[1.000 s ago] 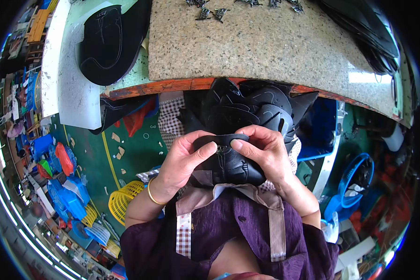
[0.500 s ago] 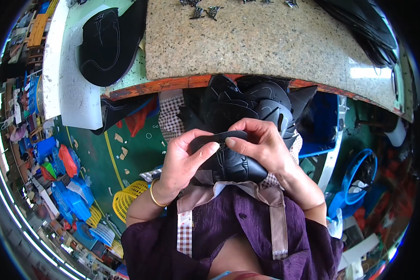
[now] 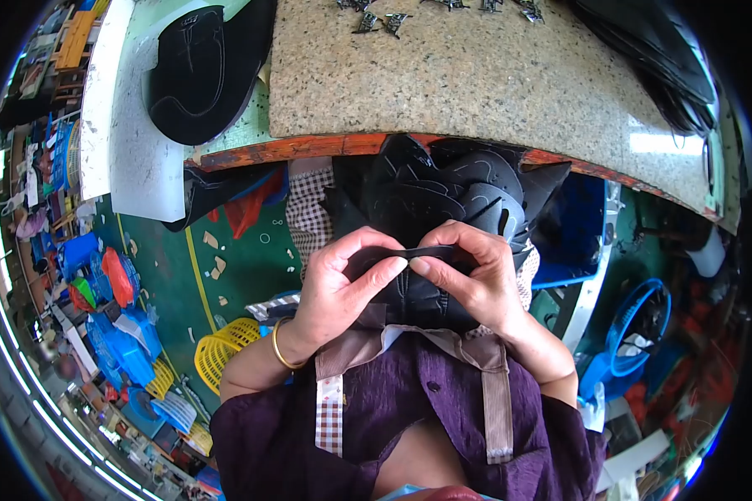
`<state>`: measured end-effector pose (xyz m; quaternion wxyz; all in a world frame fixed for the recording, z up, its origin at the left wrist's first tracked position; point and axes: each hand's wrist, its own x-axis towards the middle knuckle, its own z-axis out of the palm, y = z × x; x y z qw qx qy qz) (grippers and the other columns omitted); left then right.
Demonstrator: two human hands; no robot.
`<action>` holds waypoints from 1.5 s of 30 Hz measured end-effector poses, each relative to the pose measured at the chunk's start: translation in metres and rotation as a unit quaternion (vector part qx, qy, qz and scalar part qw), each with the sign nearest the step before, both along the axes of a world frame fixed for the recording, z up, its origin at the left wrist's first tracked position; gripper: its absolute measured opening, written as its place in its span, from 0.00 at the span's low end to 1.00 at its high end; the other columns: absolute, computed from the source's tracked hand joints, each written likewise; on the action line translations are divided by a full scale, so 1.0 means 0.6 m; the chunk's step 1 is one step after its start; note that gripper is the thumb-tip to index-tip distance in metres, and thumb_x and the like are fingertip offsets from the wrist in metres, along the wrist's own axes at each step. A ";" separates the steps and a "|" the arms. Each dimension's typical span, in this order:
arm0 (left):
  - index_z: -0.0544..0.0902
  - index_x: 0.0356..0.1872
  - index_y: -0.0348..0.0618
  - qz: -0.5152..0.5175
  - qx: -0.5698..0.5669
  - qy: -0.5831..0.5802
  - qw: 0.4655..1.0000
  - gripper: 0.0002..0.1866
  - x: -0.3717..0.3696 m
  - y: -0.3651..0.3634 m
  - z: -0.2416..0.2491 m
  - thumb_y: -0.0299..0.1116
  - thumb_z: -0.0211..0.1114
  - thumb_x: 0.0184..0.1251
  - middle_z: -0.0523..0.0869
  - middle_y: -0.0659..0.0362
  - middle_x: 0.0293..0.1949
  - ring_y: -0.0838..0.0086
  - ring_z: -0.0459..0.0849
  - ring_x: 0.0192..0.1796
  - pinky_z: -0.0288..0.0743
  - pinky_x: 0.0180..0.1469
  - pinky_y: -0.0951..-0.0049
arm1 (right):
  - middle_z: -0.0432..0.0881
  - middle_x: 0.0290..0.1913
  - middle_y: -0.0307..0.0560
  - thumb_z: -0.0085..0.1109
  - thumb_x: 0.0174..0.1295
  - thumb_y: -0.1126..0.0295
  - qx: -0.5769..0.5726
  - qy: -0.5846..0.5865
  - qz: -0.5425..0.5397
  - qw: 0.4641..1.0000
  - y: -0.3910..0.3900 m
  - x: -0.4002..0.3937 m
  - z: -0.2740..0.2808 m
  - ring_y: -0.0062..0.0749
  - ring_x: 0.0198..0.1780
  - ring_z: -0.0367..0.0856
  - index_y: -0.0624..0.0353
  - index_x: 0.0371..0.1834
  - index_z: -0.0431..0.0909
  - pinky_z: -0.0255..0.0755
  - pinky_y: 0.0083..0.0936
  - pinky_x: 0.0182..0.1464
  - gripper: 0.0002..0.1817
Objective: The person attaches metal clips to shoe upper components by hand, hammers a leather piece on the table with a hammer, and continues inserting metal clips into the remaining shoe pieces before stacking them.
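Between my two hands, close over my lap, is a black shoe upper (image 3: 416, 294) with thin drawn lines; its top edge is bent towards me. My left hand (image 3: 334, 288), with a gold bangle on the wrist, pinches that edge between thumb and fingers. From the other side my right hand (image 3: 480, 280) pinches the same edge, the two thumb tips almost meeting. Whatever lies under the thumbs is hidden. A heap of similar black pieces (image 3: 430, 196) rests just beyond my hands, against the table edge.
On the speckled stone tabletop (image 3: 443, 83) lie several small dark metallic ornaments (image 3: 394, 22). A black upper (image 3: 194, 75) lies at the left, and stacked black pieces (image 3: 643, 50) at the right. A yellow basket (image 3: 224, 349) and a blue basket (image 3: 639, 326) flank me.
Both thumbs have come closer together at the middle of the edge. The upper's edge has tilted, so its marked face shows less than before.
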<state>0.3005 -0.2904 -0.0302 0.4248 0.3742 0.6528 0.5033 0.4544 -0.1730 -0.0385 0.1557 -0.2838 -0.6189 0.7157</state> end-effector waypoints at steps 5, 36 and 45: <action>0.82 0.39 0.36 0.038 0.004 -0.018 0.999 0.09 0.002 -0.002 0.006 0.23 0.70 0.58 0.82 0.58 0.39 0.80 0.82 0.37 0.75 0.38 0.81 | 0.82 0.32 0.43 0.69 0.54 0.74 0.077 0.007 -0.012 0.997 0.004 0.001 0.003 0.22 0.30 0.79 0.64 0.34 0.79 0.72 0.19 0.32 0.09; 0.84 0.33 0.40 -0.106 0.022 -0.055 0.993 0.10 -0.016 0.012 0.013 0.25 0.75 0.49 0.81 0.61 0.30 0.75 0.79 0.34 0.73 0.37 0.76 | 0.83 0.32 0.49 0.67 0.45 0.83 0.276 0.151 -0.068 0.947 -0.018 0.020 -0.001 0.39 0.34 0.84 0.64 0.31 0.79 0.77 0.27 0.34 0.10; 0.84 0.32 0.41 -0.110 0.164 0.131 0.972 0.10 -0.010 0.022 0.010 0.32 0.74 0.52 0.81 0.59 0.32 0.70 0.78 0.34 0.71 0.36 0.73 | 0.83 0.31 0.48 0.70 0.47 0.78 0.175 0.149 -0.058 0.971 -0.013 0.025 -0.001 0.37 0.33 0.84 0.65 0.30 0.79 0.76 0.27 0.35 0.08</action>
